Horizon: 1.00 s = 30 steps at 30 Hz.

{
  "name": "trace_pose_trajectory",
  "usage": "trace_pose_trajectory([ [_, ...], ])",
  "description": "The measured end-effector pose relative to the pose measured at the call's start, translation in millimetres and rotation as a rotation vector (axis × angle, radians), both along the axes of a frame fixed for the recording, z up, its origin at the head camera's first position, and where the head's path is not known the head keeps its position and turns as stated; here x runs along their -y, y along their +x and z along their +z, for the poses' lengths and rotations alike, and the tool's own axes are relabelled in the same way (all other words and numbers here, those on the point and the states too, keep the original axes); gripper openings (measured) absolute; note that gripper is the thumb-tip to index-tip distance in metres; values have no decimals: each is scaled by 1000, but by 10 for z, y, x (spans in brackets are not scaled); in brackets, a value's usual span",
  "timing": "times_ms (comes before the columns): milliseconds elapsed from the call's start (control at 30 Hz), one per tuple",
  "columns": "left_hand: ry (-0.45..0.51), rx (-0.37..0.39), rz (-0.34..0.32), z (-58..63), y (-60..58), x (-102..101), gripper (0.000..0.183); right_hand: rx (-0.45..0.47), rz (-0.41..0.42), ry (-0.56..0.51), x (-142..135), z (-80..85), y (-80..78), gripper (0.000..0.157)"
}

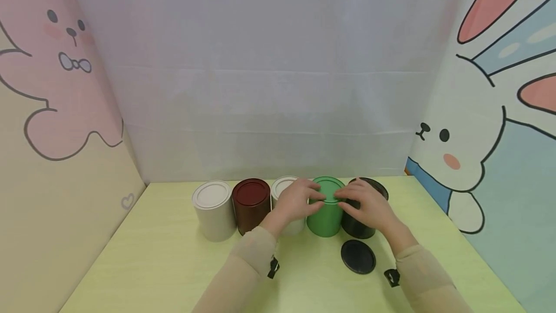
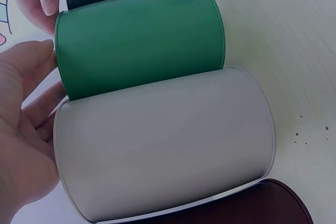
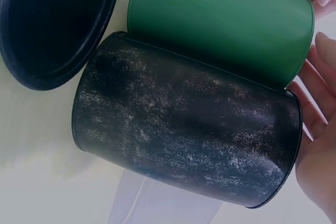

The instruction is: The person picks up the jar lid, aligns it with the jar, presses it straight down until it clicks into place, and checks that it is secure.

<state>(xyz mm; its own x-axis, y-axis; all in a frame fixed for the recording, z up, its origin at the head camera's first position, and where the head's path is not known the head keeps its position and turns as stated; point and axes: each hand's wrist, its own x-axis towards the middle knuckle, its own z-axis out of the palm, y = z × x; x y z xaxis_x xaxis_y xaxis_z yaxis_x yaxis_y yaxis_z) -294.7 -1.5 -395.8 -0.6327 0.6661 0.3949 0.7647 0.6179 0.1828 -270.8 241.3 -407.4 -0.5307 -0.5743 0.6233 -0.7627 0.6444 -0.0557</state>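
Note:
Both hands meet over a green canister [image 1: 325, 219], fingertips right at the edge of its round green lid [image 1: 328, 189]. My left hand [image 1: 297, 199] comes from the left, its wrist passing over a white canister [image 2: 163, 145]. From the other side, my right hand [image 1: 368, 204] reaches across a black canister [image 3: 184, 124] to the lid's right edge. Thumbs and fingers of both hands are spread and only slightly bent. The green canister stands upright, with the lid lying level on it. In front, a black lid [image 1: 358, 256] lies flat on the table.
Left of the green canister, a dark red canister [image 1: 252, 204] and another white canister [image 1: 215, 211] continue the row on the pale yellow table [image 1: 152, 274]. White cloth [image 1: 269, 86] hangs behind. Cartoon-printed panels [image 1: 473, 149] flank both sides.

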Motion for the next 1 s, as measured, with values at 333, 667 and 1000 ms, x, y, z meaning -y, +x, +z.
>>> trace_pose_trajectory([
  [333, -34, 6, 65, -22, 56, -18, 23, -1, -30, -2, 23, -68, 0, 25],
  [667, -34, -6, 61, -33, 46, -28, 22, -25, -10, -20, 42, -58, -16, 23],
  [1000, -36, -22, 55, -11, 64, -34, 22, -23, -16, -20, 43, -59, -2, 22],
])
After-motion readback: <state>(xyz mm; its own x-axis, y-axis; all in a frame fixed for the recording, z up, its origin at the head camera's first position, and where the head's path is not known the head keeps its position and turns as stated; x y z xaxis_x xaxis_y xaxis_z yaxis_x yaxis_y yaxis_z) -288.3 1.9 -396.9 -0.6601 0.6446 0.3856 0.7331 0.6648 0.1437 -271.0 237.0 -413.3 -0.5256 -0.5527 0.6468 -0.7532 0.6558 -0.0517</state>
